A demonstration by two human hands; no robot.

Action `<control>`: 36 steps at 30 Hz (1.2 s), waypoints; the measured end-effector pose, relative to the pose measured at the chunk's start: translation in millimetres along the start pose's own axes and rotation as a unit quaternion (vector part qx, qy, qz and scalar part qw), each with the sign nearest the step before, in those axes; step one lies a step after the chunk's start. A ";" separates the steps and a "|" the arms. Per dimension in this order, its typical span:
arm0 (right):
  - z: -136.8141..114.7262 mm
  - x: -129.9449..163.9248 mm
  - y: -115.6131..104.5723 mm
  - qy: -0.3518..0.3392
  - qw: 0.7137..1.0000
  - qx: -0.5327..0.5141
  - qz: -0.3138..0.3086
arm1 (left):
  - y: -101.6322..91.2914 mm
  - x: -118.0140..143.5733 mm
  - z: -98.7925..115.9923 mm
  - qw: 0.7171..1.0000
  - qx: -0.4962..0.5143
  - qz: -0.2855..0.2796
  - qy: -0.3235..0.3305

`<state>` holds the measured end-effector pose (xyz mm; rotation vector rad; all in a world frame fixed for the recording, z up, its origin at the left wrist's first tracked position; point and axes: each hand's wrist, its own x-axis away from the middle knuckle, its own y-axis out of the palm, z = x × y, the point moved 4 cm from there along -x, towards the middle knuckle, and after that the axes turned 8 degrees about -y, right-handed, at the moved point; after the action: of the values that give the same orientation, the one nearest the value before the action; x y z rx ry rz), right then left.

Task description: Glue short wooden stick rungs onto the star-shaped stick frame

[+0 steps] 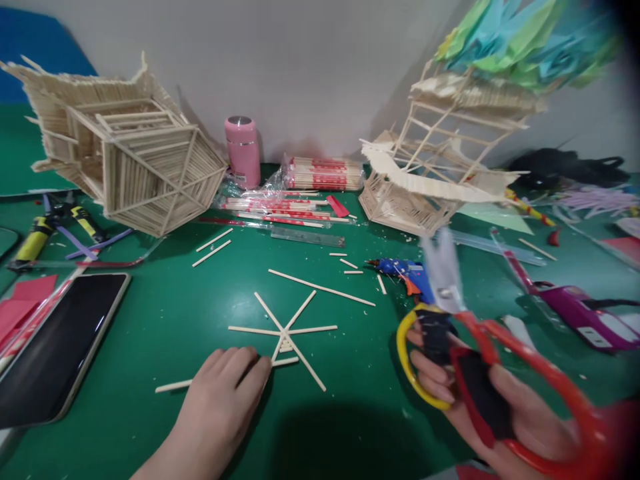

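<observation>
Star of thin pale wooden sticks (pixel 286 331) mid-mat: left hand (pixel 227 387) pins one stick; right hand (pixel 493 407) grips red-and-yellow scissors (pixel 467 347); trimming likely follows.

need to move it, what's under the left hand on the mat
The left hand rests on a long wooden stick lying flat on the green mat. The stick shows on both sides of the fingers, toward the star of sticks. Its middle stretch is covered.
</observation>
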<state>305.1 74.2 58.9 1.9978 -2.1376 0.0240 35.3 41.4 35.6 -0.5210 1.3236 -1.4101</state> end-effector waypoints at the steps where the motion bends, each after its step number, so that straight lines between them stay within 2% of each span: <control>1: 2.2 -1.4 -1.5 0.019 0.998 -0.061 0.008 | 0.6 -0.4 -0.2 1.000 0.003 0.001 0.001; 3: 5.0 -5.3 -4.7 0.041 0.988 -0.148 0.028 | 2.8 -0.3 -1.2 1.000 0.009 0.004 0.000; 5: 7.0 -9.2 -5.3 0.035 0.987 -0.157 0.026 | 5.9 0.2 -2.1 1.000 0.013 0.005 -0.004; 9: 16.2 -9.9 3.9 0.012 0.998 -0.061 -0.028 | 8.7 -0.2 -3.4 1.000 0.012 0.018 -0.010; 13: 30.0 -6.3 19.5 0.040 0.992 0.076 -0.087 | 7.9 -0.9 -4.6 1.000 0.005 0.017 -0.006; 20: 39.3 -7.8 55.2 0.047 0.982 0.124 -0.133 | 7.5 1.4 -7.9 0.998 -0.050 -0.013 0.024; 25: 37.0 -5.5 75.0 0.088 0.964 0.191 -0.161 | 6.7 -0.6 -8.2 0.998 -0.059 -0.007 0.000; 29: 37.6 -4.4 87.4 0.131 0.957 0.177 -0.188 | 8.4 -2.9 -7.4 0.996 -0.085 -0.017 0.007; 36: 40.4 -4.7 90.7 0.156 0.963 0.107 -0.194 | 10.0 -11.7 -5.2 0.995 -0.096 0.016 -0.008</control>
<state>209.9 79.5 30.8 2.3163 -1.5844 0.4903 38.6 55.9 29.1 -0.6358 1.4561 -1.2571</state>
